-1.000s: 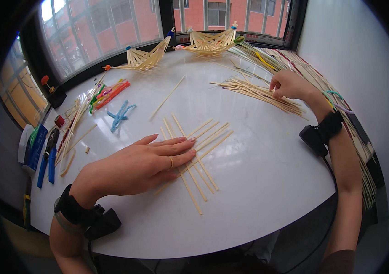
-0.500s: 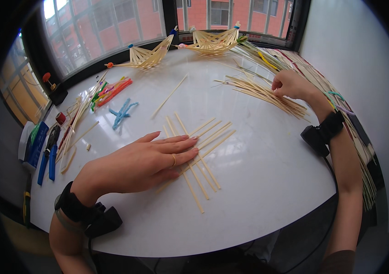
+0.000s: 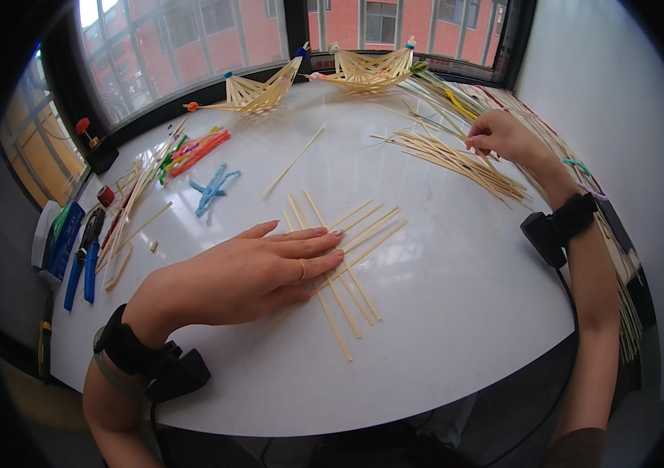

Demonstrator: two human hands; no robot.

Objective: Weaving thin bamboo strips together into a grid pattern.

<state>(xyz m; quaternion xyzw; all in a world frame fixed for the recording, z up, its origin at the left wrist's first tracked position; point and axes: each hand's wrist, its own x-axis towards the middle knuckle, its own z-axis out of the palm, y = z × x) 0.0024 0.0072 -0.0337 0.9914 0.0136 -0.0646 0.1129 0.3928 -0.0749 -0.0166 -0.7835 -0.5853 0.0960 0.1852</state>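
My left hand [image 3: 258, 273] lies flat with its fingers spread over a loose lattice of crossed pale bamboo strips [image 3: 363, 292], pressing them to the white table. It hides the lattice's left part. To the right, a bundle of loose strips [image 3: 457, 164] lies fanned out. Just above this bundle is my right hand [image 3: 510, 139], thumb and fingertips pinched together. Whatever the pinch holds, if anything, is too small to make out. A single strip [image 3: 294, 161] lies apart, beyond the lattice.
Two woven boat-shaped pieces [image 3: 263, 95] [image 3: 371, 70] stand by the window. Blue pipe cleaners [image 3: 213, 189], multicoloured pipe cleaners [image 3: 195, 152], blue-handled pliers [image 3: 88, 253] and a red roll [image 3: 106, 196] lie on the left. Long stalks [image 3: 613, 249] run along the right edge.
My right hand has lifted slightly at the bundle, its fingertips now pinched above the strips. The left hand stays on the lattice. The whole view has shifted slightly.
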